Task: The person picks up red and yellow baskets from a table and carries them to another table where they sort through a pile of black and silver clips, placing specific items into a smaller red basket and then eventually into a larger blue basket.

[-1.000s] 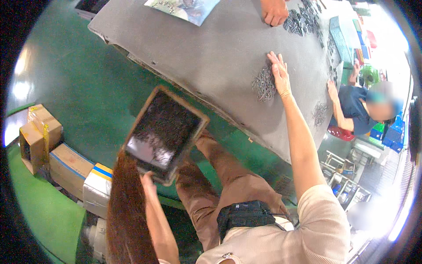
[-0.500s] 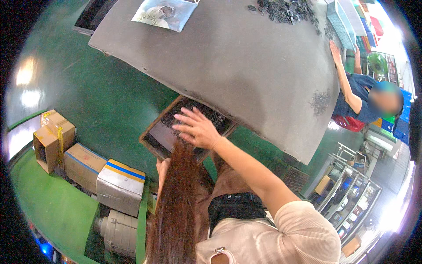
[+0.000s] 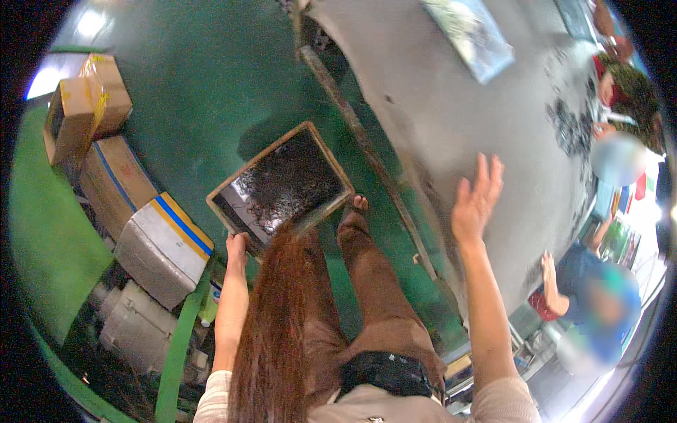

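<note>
Currently, the left hand (image 3: 238, 245) clasps the tray (image 3: 258, 161), while the right hand (image 3: 477, 204) spreads its fingers near the table (image 3: 437, 106).

Tray (image 3: 258, 161) right of boxes (image 3: 118, 175), parts (image 3: 295, 178) seemingly inside

No txt, labels, brands, nos. or signs legible anywhere in cam view.

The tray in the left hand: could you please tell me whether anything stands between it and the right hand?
In this view, the edge of the table and a bar beside it run between the right hand and the tray; whether they block cannot be told. Hair hangs over the tray's near side.
</note>
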A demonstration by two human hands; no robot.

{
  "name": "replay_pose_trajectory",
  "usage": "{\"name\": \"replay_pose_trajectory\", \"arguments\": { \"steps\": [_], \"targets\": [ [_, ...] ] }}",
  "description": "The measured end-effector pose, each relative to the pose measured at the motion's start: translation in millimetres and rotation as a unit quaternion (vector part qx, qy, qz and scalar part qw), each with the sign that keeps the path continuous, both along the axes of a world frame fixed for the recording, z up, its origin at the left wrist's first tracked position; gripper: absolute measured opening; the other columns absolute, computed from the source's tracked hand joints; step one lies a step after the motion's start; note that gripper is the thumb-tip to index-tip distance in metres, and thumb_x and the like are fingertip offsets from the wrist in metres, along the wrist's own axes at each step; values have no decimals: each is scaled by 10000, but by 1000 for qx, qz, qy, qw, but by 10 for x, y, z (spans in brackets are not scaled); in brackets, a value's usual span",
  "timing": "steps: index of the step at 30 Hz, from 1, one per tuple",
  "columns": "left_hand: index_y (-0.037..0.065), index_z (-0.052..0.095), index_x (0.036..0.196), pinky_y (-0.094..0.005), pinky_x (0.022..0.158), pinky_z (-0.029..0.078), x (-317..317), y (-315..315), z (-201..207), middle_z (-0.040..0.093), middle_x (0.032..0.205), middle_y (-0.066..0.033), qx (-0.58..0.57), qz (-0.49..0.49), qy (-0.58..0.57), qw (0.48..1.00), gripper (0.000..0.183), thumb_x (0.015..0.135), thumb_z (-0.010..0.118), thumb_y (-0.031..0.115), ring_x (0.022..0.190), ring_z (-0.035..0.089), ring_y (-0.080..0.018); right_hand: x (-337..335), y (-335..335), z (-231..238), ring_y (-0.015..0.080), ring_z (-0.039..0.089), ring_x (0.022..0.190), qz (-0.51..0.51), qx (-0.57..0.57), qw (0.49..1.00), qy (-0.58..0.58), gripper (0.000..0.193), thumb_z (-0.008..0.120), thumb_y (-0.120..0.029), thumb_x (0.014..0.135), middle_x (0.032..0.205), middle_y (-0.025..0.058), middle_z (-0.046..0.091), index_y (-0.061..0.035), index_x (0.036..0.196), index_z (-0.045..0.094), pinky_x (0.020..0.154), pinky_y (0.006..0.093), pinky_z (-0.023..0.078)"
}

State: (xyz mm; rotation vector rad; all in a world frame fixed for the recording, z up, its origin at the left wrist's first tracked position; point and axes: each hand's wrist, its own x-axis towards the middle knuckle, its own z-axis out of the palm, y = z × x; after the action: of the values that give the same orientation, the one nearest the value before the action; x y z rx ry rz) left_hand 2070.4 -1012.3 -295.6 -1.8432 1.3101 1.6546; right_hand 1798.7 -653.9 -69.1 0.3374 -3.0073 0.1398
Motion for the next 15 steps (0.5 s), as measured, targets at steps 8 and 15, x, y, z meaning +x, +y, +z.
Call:
{"name": "replay_pose_trajectory", "arguments": {
  "steps": [8, 15],
  "targets": [
    [24, 519, 940, -317, 529, 403, -132, -452, -2217, 535, 716, -70, -122, 60, 118, 984, 267, 713, 546, 162, 595, 500, -160, -56, -35, -72, 309, 225, 1249, -49, 16, 998, -46, 455, 361, -204, 851, 1344, 177, 251, -17, 1264, 327, 1027, 411, 141],
    [64, 312, 1227, -323, 801, 341, -2133, 454, -2436, 460, 1132, -106, 125, 11, 193, 973, 681, 696, 643, 331, 991, 438, -227, -88, 100, -151, 328, 234, 1236, -78, -49, 996, -20, 670, 282, -508, 833, 1326, 201, 266, 9, 1258, 308, 1021, 440, 132]
  ]
}}
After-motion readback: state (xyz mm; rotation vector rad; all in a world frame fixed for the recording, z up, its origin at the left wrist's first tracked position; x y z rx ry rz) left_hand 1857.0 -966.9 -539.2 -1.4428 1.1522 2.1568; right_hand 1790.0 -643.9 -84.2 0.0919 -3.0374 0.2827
